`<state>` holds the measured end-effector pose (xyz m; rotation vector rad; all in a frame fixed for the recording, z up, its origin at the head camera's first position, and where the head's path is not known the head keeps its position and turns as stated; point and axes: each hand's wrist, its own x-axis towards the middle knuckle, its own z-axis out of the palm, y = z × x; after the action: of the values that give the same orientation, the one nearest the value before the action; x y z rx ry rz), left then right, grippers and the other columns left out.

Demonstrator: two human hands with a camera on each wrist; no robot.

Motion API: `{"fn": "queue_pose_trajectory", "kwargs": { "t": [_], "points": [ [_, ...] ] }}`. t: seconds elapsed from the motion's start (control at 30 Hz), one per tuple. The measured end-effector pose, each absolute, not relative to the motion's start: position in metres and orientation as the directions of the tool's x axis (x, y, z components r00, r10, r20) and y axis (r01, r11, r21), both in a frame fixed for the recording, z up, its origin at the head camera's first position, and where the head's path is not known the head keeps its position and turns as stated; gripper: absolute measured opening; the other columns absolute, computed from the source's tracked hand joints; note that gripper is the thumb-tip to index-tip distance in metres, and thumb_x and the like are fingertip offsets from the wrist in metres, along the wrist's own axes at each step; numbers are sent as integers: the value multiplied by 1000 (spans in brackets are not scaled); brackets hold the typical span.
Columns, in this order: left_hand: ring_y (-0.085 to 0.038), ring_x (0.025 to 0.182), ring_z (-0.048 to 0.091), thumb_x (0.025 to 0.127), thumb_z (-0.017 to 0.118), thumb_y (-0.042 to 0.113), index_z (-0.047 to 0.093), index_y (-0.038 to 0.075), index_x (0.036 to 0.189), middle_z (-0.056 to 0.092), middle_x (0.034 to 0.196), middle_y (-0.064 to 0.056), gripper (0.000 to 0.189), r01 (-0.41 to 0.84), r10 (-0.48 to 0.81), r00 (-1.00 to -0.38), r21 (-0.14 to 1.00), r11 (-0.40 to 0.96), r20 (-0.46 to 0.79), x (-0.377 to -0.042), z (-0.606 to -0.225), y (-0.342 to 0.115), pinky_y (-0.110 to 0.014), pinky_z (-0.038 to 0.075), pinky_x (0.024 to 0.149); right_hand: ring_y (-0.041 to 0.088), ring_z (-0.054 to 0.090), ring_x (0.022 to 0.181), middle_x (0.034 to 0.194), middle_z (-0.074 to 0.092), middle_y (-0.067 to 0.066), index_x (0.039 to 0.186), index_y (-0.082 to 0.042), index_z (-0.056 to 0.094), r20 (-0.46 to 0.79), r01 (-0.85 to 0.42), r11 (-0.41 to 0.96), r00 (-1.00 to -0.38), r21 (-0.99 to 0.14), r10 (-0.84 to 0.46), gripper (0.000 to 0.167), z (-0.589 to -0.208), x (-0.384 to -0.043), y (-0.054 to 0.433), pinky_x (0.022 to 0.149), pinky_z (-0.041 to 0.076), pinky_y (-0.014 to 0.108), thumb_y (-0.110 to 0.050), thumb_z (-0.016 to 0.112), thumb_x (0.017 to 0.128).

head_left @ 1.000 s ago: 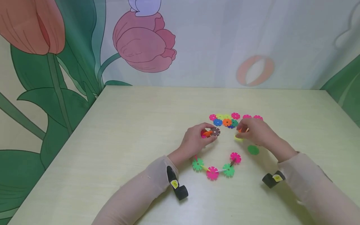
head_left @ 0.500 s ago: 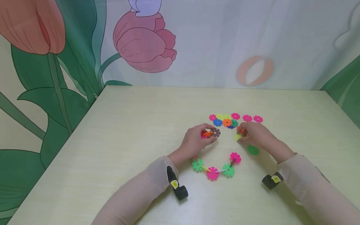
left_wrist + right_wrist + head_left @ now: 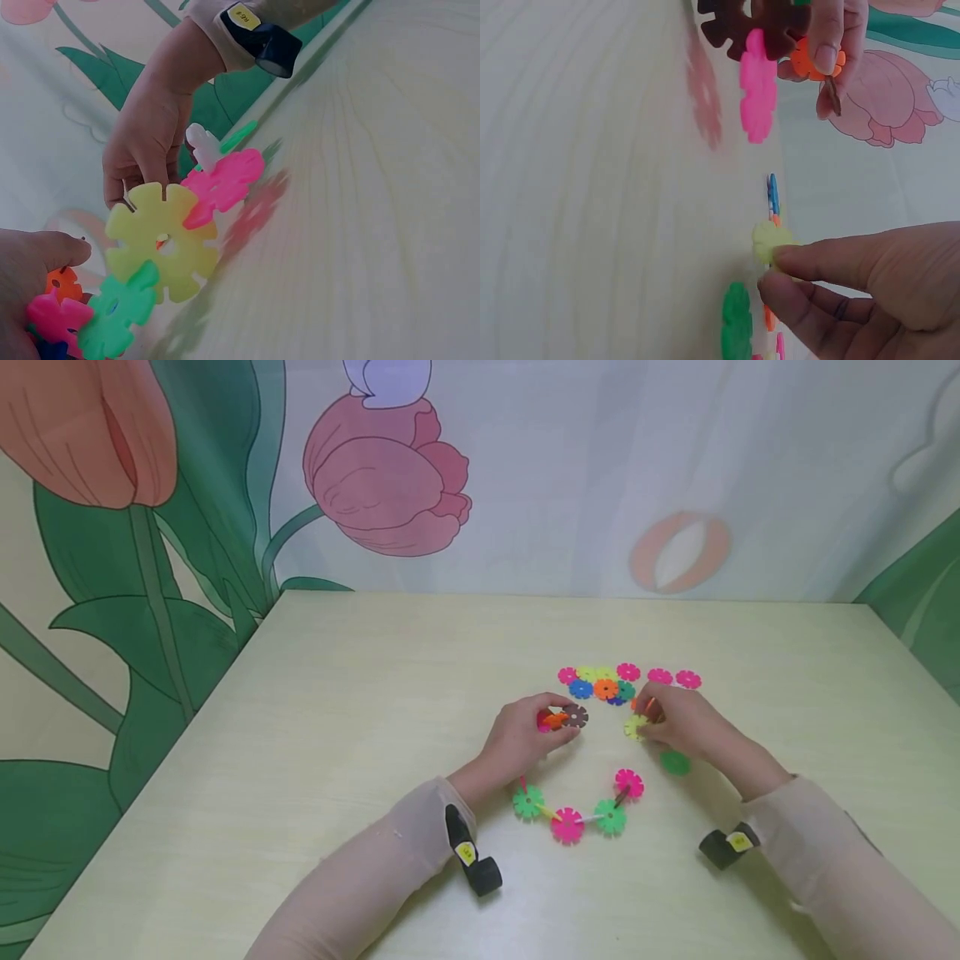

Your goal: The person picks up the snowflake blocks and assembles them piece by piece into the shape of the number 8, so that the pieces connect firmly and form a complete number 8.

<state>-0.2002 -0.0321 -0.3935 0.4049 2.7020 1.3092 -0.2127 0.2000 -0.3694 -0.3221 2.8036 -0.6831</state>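
In the head view my left hand (image 3: pixel 525 731) holds one end of a chain of interlocked notched plastic discs, its fingers and thumb curled around an orange disc (image 3: pixel 555 721) and a brown disc (image 3: pixel 576 716). The chain curves toward the front through a green disc (image 3: pixel 528 802) and a pink disc (image 3: pixel 567 827), ending at another pink disc (image 3: pixel 629 784). My right hand (image 3: pixel 684 717) pinches a yellow disc (image 3: pixel 636 727) between thumb and index finger, apart from the chain. The right wrist view shows this pinch on the yellow disc (image 3: pixel 771 241) clearly.
Loose discs lie behind the hands, among them a blue disc (image 3: pixel 581 689), an orange disc (image 3: pixel 606 688) and several pink ones. A loose green disc (image 3: pixel 675 763) rests below my right hand. A printed curtain (image 3: pixel 555 468) hangs beyond the table's back edge.
The yellow disc in my right hand has turned from nearly edge-on to facing the head camera. My right fingers have shifted slightly on it. My left hand stays in place.
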Motion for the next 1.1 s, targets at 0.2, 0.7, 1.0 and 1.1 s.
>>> {"fn": "queue_pose_trajectory", "kwargs": {
  "t": [0.2,0.7,1.0,1.1],
  "points": [
    [-12,88,53,84,74,31,65,23,122,68,114,2,39,197,285,-958,774,602,23,-200,-394,-32,-20,40,67,22,56,80,90,64,13,103,1,61,-87,-171,849,-965,-501,-245,22,-366,-208,199,71,50,28,-9,70,86],
    [-18,123,56,85,73,31,62,25,128,64,129,2,44,213,291,-956,763,610,34,-201,-393,-31,-35,46,102,16,58,69,86,67,11,97,-4,60,-5,-223,813,-964,-538,-267,15,-354,-186,177,58,49,24,-14,68,88],
    [-18,119,59,86,73,31,62,22,127,67,125,0,44,245,307,-950,759,604,62,-201,-394,-31,-33,48,98,16,59,71,80,66,5,89,-6,62,109,-340,814,-938,-472,-329,10,-357,-177,161,62,48,25,-10,70,85],
    [-18,120,58,86,72,31,62,21,128,67,125,1,44,250,317,-946,766,592,64,-201,-395,-31,-33,47,99,15,57,69,78,65,5,88,-5,61,122,-338,816,-940,-469,-319,11,-359,-175,158,62,49,25,-9,71,85]
  ]
}}
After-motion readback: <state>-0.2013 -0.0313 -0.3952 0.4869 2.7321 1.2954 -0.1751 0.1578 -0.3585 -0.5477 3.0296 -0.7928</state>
